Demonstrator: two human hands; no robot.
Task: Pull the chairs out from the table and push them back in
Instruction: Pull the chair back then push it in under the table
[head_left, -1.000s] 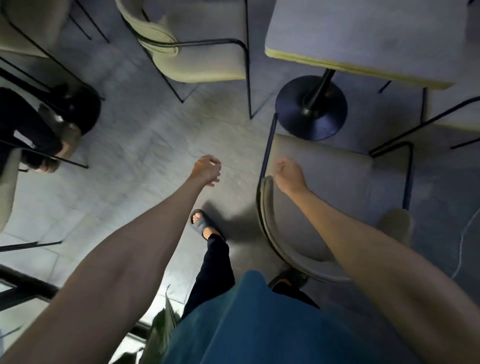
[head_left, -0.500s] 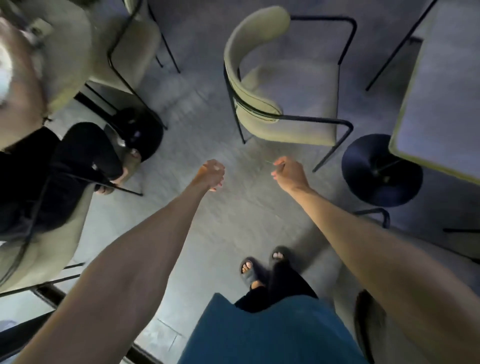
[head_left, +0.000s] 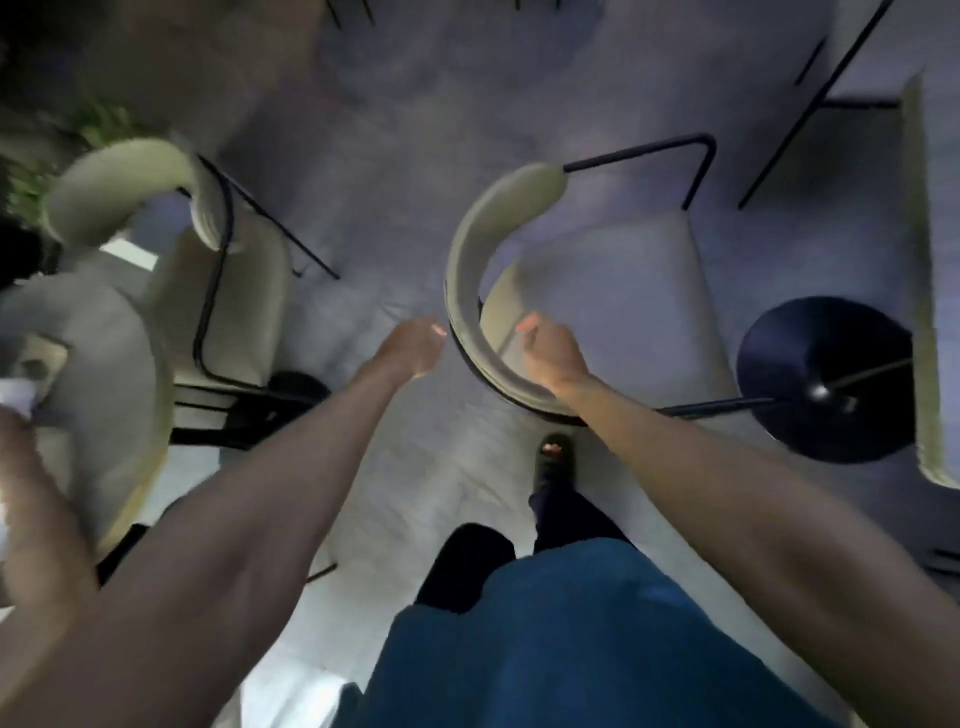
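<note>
A beige chair (head_left: 613, 291) with a curved backrest (head_left: 462, 260) and a thin black frame stands just ahead of me, facing the table (head_left: 930, 270) at the right edge. My right hand (head_left: 550, 353) hovers just inside the backrest curve, above the seat, fingers loosely curled around nothing; its wrist crosses over the backrest. My left hand (head_left: 413, 345) hangs a little to the left of the backrest, relaxed, not touching it. The frame is blurred by motion.
The table's dark round base (head_left: 826, 379) sits on the floor right of the chair. A second beige chair (head_left: 234, 296) stands to the left, and a blurred seated person (head_left: 31, 415) fills the left edge. My sandalled foot (head_left: 556, 457) is right behind the chair.
I have turned and stepped toward the beige chair; it went from far ahead to directly under my hands. My right hand now reaches over its backrest.
</note>
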